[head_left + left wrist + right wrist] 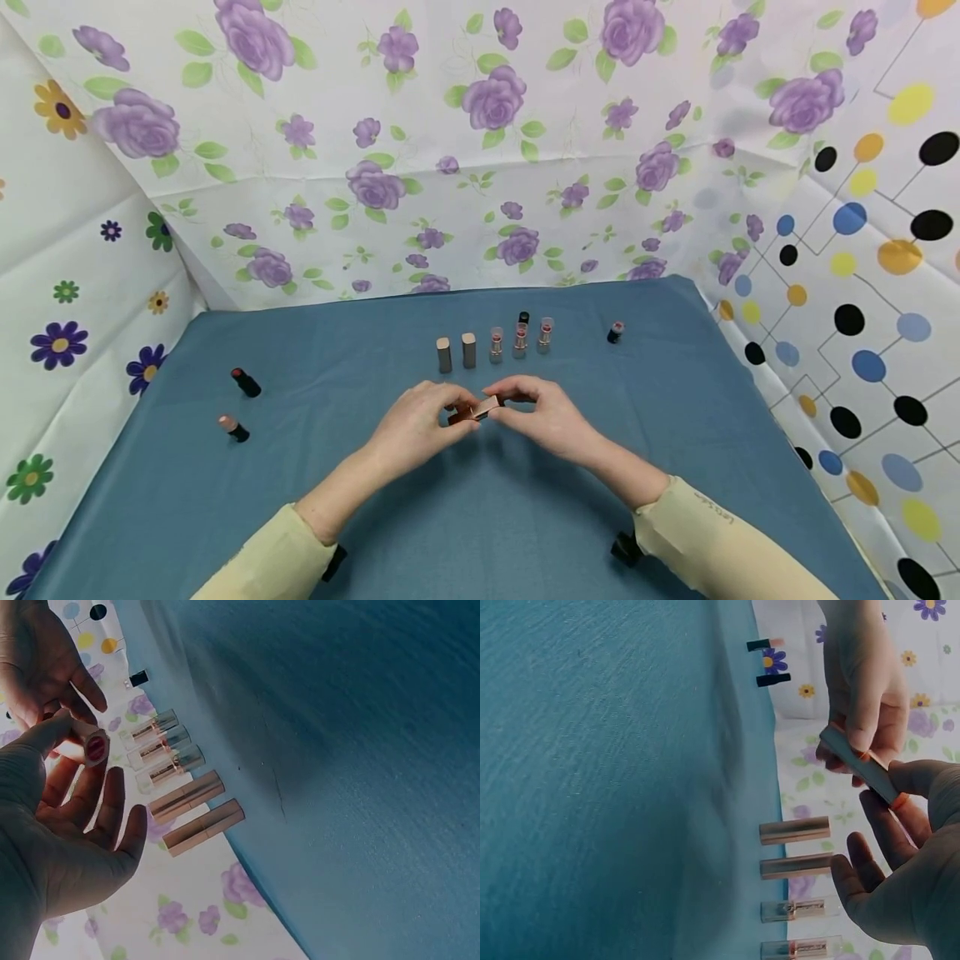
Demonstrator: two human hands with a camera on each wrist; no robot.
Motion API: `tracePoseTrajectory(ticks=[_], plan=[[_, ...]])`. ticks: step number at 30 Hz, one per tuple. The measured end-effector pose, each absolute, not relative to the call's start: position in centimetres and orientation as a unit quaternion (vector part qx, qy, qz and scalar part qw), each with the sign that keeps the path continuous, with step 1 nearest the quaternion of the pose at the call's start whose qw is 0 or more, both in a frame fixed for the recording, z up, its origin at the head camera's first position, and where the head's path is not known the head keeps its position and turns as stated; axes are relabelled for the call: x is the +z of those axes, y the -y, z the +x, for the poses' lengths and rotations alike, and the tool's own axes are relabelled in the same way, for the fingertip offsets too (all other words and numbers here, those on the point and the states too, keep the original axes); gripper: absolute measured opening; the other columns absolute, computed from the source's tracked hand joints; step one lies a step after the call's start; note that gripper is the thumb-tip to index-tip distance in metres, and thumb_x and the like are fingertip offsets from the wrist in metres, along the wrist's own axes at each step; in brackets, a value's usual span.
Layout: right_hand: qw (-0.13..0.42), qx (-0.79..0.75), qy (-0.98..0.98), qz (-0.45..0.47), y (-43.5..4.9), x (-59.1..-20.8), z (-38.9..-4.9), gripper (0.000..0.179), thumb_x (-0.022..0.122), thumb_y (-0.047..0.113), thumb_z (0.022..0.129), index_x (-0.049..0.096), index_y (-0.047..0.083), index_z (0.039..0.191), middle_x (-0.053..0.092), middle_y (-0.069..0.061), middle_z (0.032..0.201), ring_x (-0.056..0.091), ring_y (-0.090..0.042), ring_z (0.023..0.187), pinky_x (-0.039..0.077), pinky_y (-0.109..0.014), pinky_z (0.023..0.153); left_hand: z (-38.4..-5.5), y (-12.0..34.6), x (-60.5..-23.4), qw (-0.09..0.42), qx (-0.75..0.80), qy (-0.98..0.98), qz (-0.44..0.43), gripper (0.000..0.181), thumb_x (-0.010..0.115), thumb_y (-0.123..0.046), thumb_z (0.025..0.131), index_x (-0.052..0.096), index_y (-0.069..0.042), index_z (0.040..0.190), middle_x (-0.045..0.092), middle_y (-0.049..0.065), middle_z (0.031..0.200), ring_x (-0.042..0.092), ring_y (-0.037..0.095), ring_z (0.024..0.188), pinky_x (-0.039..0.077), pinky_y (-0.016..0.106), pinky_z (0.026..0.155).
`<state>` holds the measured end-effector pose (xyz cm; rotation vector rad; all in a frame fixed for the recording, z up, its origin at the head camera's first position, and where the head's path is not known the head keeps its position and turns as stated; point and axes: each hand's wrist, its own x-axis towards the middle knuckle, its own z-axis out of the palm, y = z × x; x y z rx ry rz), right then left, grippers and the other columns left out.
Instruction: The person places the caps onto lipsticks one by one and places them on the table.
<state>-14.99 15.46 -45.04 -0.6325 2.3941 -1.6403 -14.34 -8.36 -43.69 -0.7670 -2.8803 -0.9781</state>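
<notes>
In the head view a rose-gold lipstick tube (pixel 483 407) lies slantwise between both hands, above the middle of the cloth. My left hand (pixel 422 419) pinches its left end between thumb and fingers. At the other end my right hand (pixel 546 419) grips it the same way. From the left wrist, a dark red round end of the tube (pixel 96 748) shows. The right wrist view has the tube (pixel 861 768) side-on, with thumbs and fingertips at both of its ends. Whether cap and base are apart cannot be told.
Beyond the hands stand two metallic lipstick tubes (pixel 457 352) and three clear-cased lipsticks (pixel 521 341), with a black item (pixel 523 317) behind. A small black lipstick (pixel 615 332) is at right. Two uncapped lipsticks, red-tipped (pixel 245 382) and pale-tipped (pixel 234 428), lie left on the blue cloth (pixel 480 533).
</notes>
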Motion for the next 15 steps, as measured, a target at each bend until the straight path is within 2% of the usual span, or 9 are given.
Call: tracePoseTrajectory(ticks=[7,15], plan=[[0.079,-0.527,-0.82,-0.211,-16.5,-44.4,-15.6,0.028,0.07,0.031,0.1,0.069,0.025,0.128,0.068,0.006,0.118,0.06,-0.017,0.118,0.045,-0.057,0.104,-15.2,10.1,-43.8,0.004,-0.305,0.93,-0.204,0.02,0.081,-0.029,0.091,0.078,-0.028,0.111,0.061,-0.008,0.099,0.054,0.022,0.091,0.045,0.037,0.077],[0.038,-0.451,-0.873,-0.18,-20.0,-44.0,-16.8,0.021,0.066,0.027,0.103,0.071,0.024,0.124,0.069,0.007,0.117,0.055,-0.021,0.12,0.044,-0.055,0.104,-17.6,13.9,-44.7,0.011,-0.324,0.935,-0.142,0.025,0.078,-0.027,0.094,0.075,-0.018,0.118,0.068,0.001,0.109,0.06,0.026,0.1,0.05,0.045,0.086]])
